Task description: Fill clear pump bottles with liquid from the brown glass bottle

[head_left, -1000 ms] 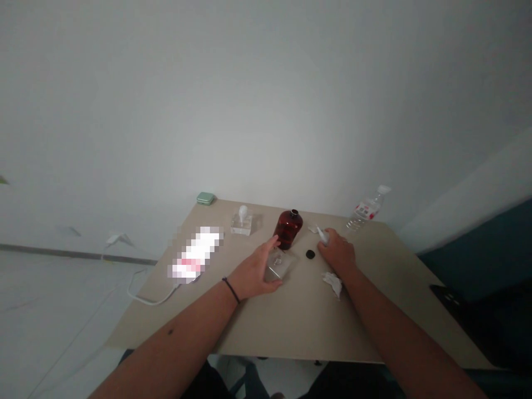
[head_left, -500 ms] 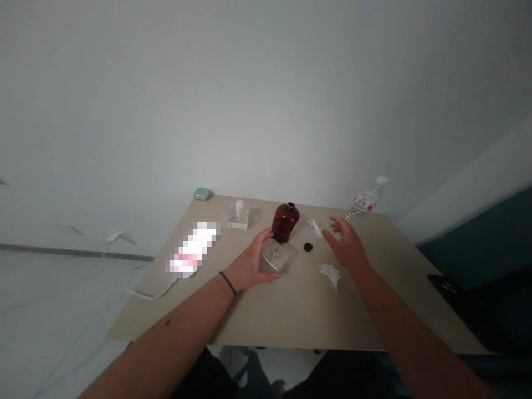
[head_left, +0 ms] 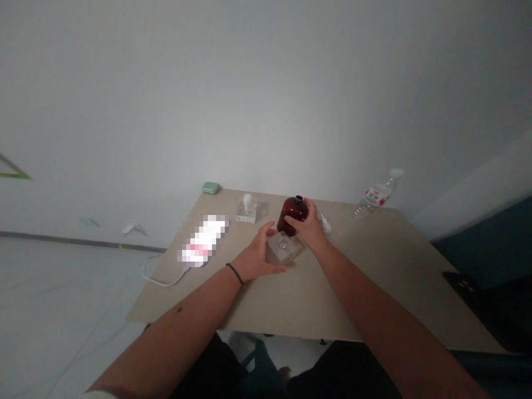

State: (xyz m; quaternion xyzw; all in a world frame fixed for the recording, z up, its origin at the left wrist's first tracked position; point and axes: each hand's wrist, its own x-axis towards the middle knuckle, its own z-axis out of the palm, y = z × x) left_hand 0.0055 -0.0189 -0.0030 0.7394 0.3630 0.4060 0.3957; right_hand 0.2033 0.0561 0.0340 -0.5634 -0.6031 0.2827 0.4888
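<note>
My right hand (head_left: 308,224) is closed around a dark red glass bottle (head_left: 294,216) with a black neck, its fingers across the shoulder. My left hand (head_left: 257,256) cups the side of a clear square glass bottle (head_left: 285,250), which stands on the table just in front of the red one. A small white scrap (head_left: 325,223) lies just beyond my right fingers. My right forearm covers the spot where the black round piece and crumpled tissue lay.
A beige table (head_left: 316,302) carries a clear glass block with a white top (head_left: 246,210), a pale green case (head_left: 210,188), a blurred white-and-pink item (head_left: 203,241) with a white cable (head_left: 160,280), and a plastic water bottle (head_left: 376,197) at the back edge.
My right hand has moved left from the white scrap and closed on the red bottle. My left hand stays at the clear bottle. The black piece and tissue are now out of sight.
</note>
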